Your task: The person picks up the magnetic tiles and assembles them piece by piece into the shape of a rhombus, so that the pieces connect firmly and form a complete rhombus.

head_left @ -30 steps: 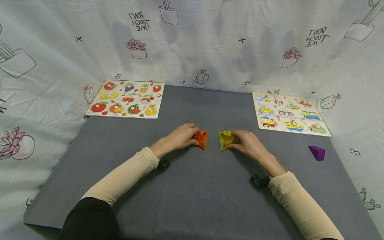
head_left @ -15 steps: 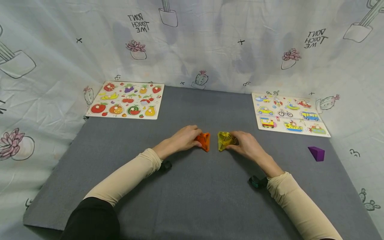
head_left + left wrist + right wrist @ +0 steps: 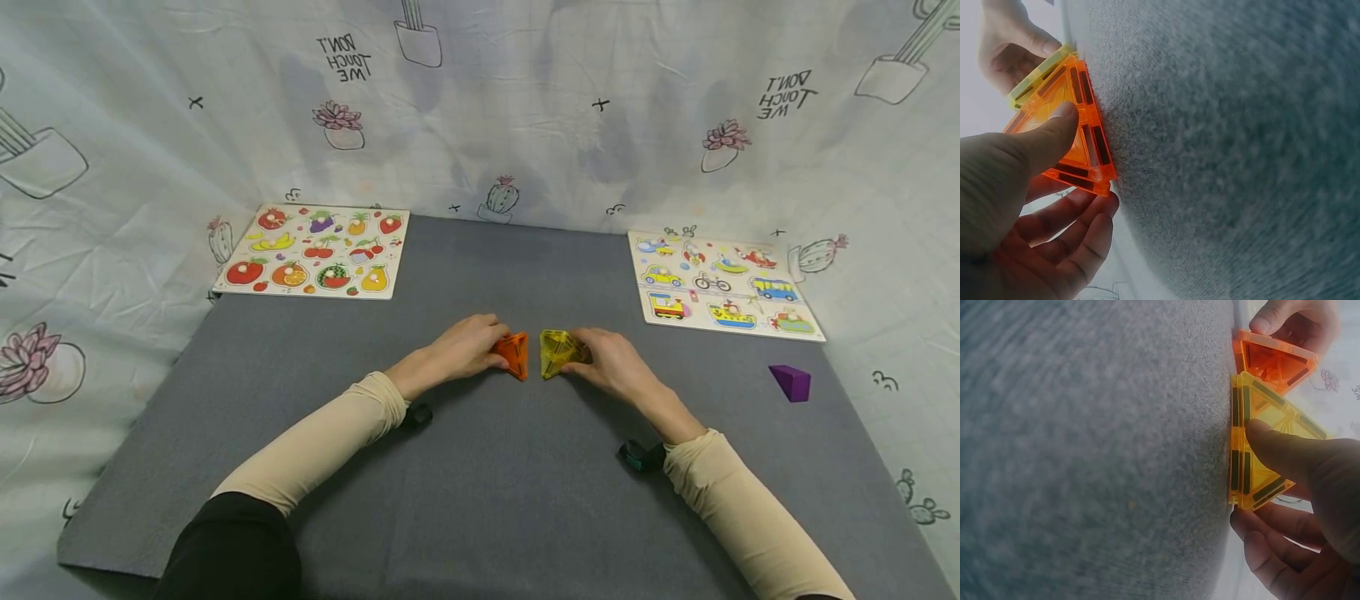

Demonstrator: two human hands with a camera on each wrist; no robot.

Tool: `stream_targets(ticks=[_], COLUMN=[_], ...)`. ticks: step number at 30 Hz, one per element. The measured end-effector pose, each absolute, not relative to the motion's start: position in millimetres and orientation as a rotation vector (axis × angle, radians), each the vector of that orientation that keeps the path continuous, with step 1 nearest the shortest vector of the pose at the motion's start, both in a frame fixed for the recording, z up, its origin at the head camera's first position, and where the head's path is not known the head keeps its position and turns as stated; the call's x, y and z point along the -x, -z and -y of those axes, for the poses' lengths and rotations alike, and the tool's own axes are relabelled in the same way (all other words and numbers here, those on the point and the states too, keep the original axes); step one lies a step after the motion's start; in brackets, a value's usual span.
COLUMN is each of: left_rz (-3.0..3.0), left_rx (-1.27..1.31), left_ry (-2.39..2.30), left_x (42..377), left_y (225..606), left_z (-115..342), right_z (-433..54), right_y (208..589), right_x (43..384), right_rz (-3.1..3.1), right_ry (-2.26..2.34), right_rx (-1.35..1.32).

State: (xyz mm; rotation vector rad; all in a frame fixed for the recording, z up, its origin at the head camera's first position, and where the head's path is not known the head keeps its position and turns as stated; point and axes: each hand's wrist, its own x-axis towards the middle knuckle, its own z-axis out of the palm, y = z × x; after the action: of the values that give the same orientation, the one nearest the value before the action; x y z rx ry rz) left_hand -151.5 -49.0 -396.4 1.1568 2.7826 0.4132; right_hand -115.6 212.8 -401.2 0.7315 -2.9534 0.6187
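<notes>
Near the middle of the grey table, my left hand (image 3: 467, 346) grips an orange translucent pyramid (image 3: 515, 356) built of triangular magnetic tiles. Its thumb presses one face of the orange pyramid (image 3: 1075, 134) in the left wrist view, with the other fingers behind. My right hand (image 3: 618, 367) holds a matching yellow translucent pyramid (image 3: 556, 353), thumb on the near face and fingers beyond it. In the right wrist view the yellow pyramid (image 3: 1260, 469) stands on the tabletop. A narrow gap separates the two pyramids in the head view. Fingers behind the tiles are partly hidden.
A purple wedge-shaped block (image 3: 793, 383) lies at the right of the grey table (image 3: 480, 500). A fruit picture board (image 3: 311, 282) rests at the back left. A vehicle picture board (image 3: 726, 287) rests at the back right. A printed white curtain (image 3: 480, 100) hangs behind the table.
My left hand has slid the orange pyramid rightward, and my right hand has brought the yellow one leftward. The gap between them has narrowed. Both hands have kept their grip.
</notes>
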Motion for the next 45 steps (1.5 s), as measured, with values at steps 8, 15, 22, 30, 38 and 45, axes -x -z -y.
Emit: stream_targets(ticks=[8,15,22,30,38,45], left_rz=[-2.789,-2.787,-2.788,-2.786,-2.785,-2.781], left_rx=[-1.170,-1.167,-1.154,-1.169,-1.203,-1.204], left_ry=[-0.408,-0.401,-0.400,-0.390,-0.381,-0.377], left_x=[150.2,149.0,148.4,148.6,148.9,149.0], left_y=[396.1,395.4,395.2,395.9,396.3,393.9], left_z=[47.0,44.8,46.0,49.1,49.4,49.5], right_z=[-209.0,-205.5,-206.2,-210.1,-211.2,-211.0], right_y=[401.3,399.5,400.2,403.3,404.3,402.7], right_x=[114.5,114.4,114.5,114.3,115.3,115.1], right_rz=[2.936,2.943,2.944,2.917,2.880,2.870], right_ry=[-0.632,-0.661,-0.642,-0.638,-0.657,-0.666], right_rx=[-0.758,-0.764,-0.767,-0.792,-0.815,-0.817])
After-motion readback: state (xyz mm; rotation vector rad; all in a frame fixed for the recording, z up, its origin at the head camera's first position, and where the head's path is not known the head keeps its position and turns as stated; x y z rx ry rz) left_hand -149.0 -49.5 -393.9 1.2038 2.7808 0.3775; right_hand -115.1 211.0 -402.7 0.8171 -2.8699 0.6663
